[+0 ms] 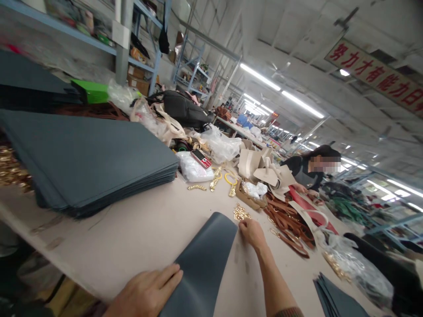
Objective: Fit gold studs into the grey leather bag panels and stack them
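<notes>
A dark blue-grey leather panel (pixel 205 259), curved over as if folded, lies on the table in front of me. My left hand (pixel 148 288) grips its left edge, fingers together on top and thumb out of sight. Beyond the panel's far right corner, my right hand (pixel 251 233) is closed in a pinch at the near side of a small heap of gold metal pieces (pixel 241 212). Whatever sits between those fingertips is too small or hidden to make out.
A thick stack of dark panels (pixel 95 158) fills the left of the table. Brown leather straps (pixel 291 220), a cardboard tray (pixel 249 198) and a red phone (pixel 201 158) lie farther off. More dark pieces (pixel 337 297) rest at lower right. A co-worker (pixel 310 167) sits at the far right.
</notes>
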The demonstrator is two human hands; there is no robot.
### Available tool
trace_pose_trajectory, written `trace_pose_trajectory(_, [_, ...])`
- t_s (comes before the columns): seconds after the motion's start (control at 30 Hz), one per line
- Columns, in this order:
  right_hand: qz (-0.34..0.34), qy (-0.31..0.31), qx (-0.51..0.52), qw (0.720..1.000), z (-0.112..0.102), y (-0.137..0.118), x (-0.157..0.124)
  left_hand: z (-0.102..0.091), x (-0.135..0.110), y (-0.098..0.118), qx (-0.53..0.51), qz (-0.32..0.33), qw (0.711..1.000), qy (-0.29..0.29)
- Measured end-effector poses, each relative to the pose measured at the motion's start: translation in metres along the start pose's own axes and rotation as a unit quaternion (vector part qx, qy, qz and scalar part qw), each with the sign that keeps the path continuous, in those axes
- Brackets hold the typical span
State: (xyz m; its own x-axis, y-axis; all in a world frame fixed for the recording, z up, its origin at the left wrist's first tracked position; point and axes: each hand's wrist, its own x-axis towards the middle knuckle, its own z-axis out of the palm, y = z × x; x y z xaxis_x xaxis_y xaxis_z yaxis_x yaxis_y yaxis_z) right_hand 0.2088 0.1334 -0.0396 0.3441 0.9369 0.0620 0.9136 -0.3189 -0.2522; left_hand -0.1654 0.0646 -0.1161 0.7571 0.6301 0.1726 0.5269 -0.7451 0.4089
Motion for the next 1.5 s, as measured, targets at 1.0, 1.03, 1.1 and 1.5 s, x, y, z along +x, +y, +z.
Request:
trace_pose_trajectory(1.0, [-0.211, -0.226, 0.194, 0.931, 0.03, -0.152, -0.13, -0.032, 0.001, 0.013, -0.037, 0.02, 0.999, -0.029])
trace_pose_trajectory(1.03, [-0.212, -0.228, 0.197, 0.93, 0.03, -0.152, -0.129, -0.031, 0.001, 0.013, -0.037, 0.021, 0.999, -0.025])
trace_pose_trajectory(1.1, [-0.209, -0.235, 0.2, 0.928, 0.03, -0.155, -0.128, -0.03, 0.001, 0.013, -0.034, 0.022, 0.999, -0.021])
trace_pose_trajectory(1.5, [-0.123, -0.296, 0.19, 0.928, 0.022, -0.167, -0.12, -0.031, 0.002, 0.012, -0.053, 0.024, 0.998, -0.034])
